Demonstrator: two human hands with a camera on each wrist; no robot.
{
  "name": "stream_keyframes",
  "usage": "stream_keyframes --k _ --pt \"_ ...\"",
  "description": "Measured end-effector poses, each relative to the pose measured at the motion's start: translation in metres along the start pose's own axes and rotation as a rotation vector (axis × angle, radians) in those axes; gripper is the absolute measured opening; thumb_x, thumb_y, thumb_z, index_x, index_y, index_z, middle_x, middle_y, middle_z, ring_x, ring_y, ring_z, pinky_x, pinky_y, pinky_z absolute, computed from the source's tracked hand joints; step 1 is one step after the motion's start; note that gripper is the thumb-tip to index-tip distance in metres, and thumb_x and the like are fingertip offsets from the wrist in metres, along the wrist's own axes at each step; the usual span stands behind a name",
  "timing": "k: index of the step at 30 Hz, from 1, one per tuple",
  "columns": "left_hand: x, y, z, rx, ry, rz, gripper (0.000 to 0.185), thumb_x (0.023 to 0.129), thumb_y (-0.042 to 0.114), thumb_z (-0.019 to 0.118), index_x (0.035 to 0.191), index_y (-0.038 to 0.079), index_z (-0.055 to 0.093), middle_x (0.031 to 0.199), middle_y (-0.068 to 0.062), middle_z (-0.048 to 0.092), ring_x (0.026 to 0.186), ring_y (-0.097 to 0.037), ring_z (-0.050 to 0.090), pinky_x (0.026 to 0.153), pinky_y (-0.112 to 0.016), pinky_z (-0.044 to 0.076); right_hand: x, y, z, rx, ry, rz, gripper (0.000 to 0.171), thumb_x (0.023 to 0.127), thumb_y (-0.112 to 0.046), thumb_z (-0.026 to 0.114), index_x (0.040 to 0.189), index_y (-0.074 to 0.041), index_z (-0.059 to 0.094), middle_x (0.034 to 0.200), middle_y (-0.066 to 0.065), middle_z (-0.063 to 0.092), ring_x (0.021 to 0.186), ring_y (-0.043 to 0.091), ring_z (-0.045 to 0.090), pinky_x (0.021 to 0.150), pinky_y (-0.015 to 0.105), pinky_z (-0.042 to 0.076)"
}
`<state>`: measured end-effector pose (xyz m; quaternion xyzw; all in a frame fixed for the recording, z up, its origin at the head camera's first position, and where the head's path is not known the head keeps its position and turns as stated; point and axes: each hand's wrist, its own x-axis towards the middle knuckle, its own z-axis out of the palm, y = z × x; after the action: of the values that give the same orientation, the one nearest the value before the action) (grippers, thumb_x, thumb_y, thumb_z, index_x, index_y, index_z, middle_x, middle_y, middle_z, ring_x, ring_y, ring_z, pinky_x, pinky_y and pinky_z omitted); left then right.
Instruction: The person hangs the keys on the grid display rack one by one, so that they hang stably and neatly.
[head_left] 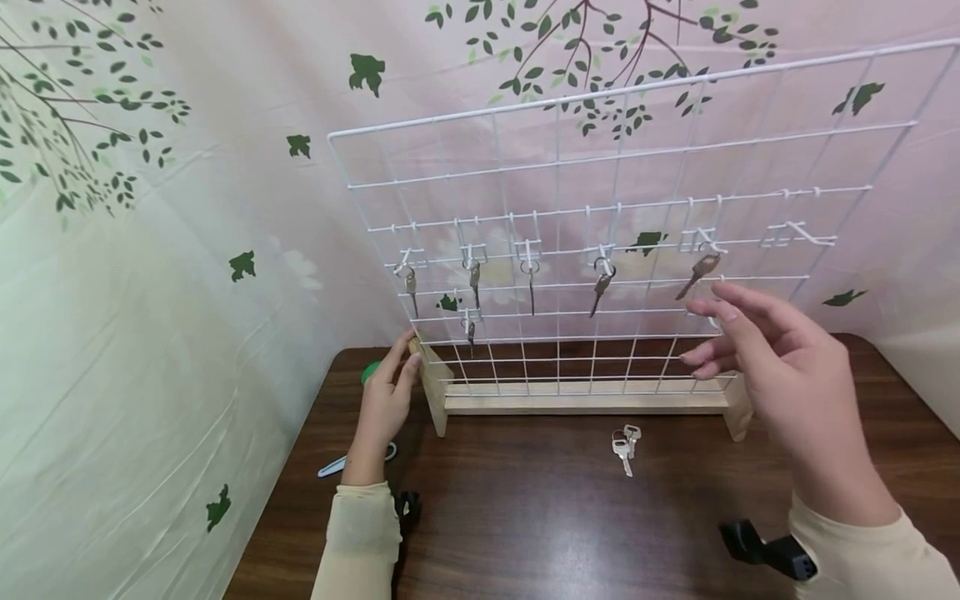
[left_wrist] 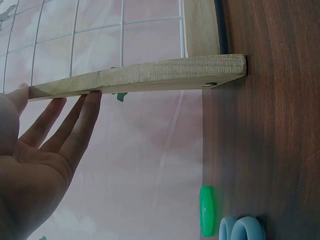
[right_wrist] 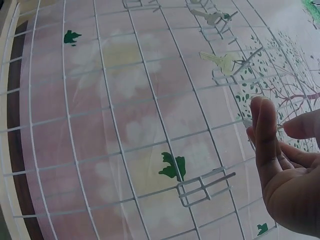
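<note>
Head view: a white wire grid (head_left: 600,217) stands upright in a wooden base (head_left: 585,402) on the dark tabletop (head_left: 525,517).
Writing: no brand or label can be read on any thing; the keys are too small to tell.
Left hand (head_left: 386,392): fingers straight and relaxed, fingertips touching the left end of the base; it holds nothing. In the left wrist view the palm is open and the fingers (left_wrist: 75,125) lie under the edge of the wood.
Right hand (head_left: 757,350): raised in front of the grid, right side, fingers loosely spread, holding nothing. The brass key (head_left: 699,272) hangs on a hook just above the fingertips, apart from them.
Other keys (head_left: 472,279): four or five hang on hooks along the same row to the left.
Key pair (head_left: 624,446): lies on the tabletop in front of the base.
Scissors (head_left: 352,460): beside the left wrist; a green thing (head_left: 370,371) lies behind the left hand.
</note>
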<state>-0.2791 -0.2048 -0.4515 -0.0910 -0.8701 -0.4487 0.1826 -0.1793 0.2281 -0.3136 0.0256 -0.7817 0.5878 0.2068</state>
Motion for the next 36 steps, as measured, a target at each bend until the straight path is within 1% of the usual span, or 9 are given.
stream_keyframes --k 2,5,9,12,17,20,25,31,36 --pt "0.0 0.0 0.0 0.003 -0.003 -0.003 0.05 0.113 0.035 0.056 0.162 0.032 0.048 0.159 -0.013 0.059 0.136 -0.038 0.065 0.109 -0.063 0.055 -0.007 0.004 0.002 0.001 -0.002 -0.019 0.04 0.111 -0.026 0.06 0.147 -0.01 0.063 0.121 -0.012 0.079 0.071 0.008 0.078 0.042 0.027 0.052" --pt "0.001 0.001 -0.001 0.005 -0.006 -0.003 0.05 0.113 0.035 0.056 0.162 0.031 0.048 0.159 -0.014 0.059 0.136 -0.039 0.066 0.108 -0.063 0.056 -0.017 0.014 0.009 0.08 -0.038 -0.022 0.034 0.111 -0.02 0.059 0.141 -0.007 0.066 0.119 -0.008 0.081 0.071 0.011 0.078 0.043 0.028 0.053" --pt "0.001 0.001 0.0 0.003 -0.002 0.001 0.05 0.113 0.034 0.055 0.162 0.031 0.048 0.158 -0.014 0.059 0.136 -0.038 0.066 0.108 -0.063 0.056 -0.025 0.044 0.027 0.059 -0.098 0.022 0.028 0.112 -0.018 0.058 0.136 -0.005 0.067 0.114 -0.012 0.081 0.072 0.013 0.078 0.063 0.029 0.064" --pt "0.002 0.0 0.0 0.0 0.0 0.004 0.05 0.113 0.035 0.055 0.162 0.031 0.048 0.158 -0.013 0.059 0.136 -0.038 0.066 0.107 -0.062 0.057 -0.028 0.077 0.039 -0.046 -0.149 0.11 0.032 0.112 -0.022 0.058 0.137 -0.001 0.065 0.111 -0.007 0.08 0.07 0.013 0.077 0.063 0.03 0.065" --pt "0.001 -0.001 0.0 0.004 -0.003 0.0 0.049 0.113 0.036 0.055 0.162 0.033 0.048 0.159 -0.012 0.059 0.138 -0.037 0.065 0.109 -0.062 0.056 -0.032 0.126 0.051 -0.236 -0.338 0.305 0.043 0.108 -0.026 0.066 0.133 0.009 0.061 0.104 0.019 0.078 0.069 0.015 0.075 0.063 0.028 0.065" --pt "0.002 -0.002 0.001 0.001 -0.004 0.0 0.049 0.113 0.036 0.055 0.162 0.033 0.049 0.16 -0.011 0.058 0.139 -0.036 0.064 0.111 -0.062 0.055 -0.034 0.144 0.055 -0.322 -0.432 0.376 0.041 0.103 -0.024 0.071 0.125 0.009 0.062 0.095 0.016 0.078 0.069 0.016 0.075 0.061 0.029 0.064" --pt "0.003 -0.002 0.001 0.0 -0.009 0.006 0.049 0.113 0.036 0.055 0.161 0.032 0.049 0.16 -0.011 0.058 0.139 -0.036 0.063 0.112 -0.062 0.054 -0.038 0.16 0.06 -0.464 -0.486 0.395 0.036 0.095 -0.027 0.078 0.111 0.003 0.066 0.082 0.003 0.074 0.06 0.014 0.07 0.058 0.03 0.058" --pt "0.002 -0.003 0.001 -0.008 -0.007 0.009 0.049 0.113 0.035 0.055 0.161 0.031 0.049 0.157 -0.012 0.061 0.136 -0.036 0.066 0.106 -0.059 0.059 -0.039 0.167 0.066 -0.503 -0.493 0.41 0.036 0.094 -0.029 0.08 0.106 0.0 0.064 0.073 0.003 0.069 0.056 0.015 0.065 0.054 0.031 0.055" --pt "0.003 -0.002 0.001 -0.004 -0.008 0.009 0.049 0.113 0.037 0.054 0.162 0.032 0.048 0.158 -0.013 0.059 0.137 -0.038 0.065 0.108 -0.062 0.057 -0.038 0.168 0.07 -0.564 -0.48 0.386 0.034 0.094 -0.03 0.079 0.104 -0.002 0.064 0.067 0.001 0.068 0.053 0.014 0.063 0.055 0.031 0.052"
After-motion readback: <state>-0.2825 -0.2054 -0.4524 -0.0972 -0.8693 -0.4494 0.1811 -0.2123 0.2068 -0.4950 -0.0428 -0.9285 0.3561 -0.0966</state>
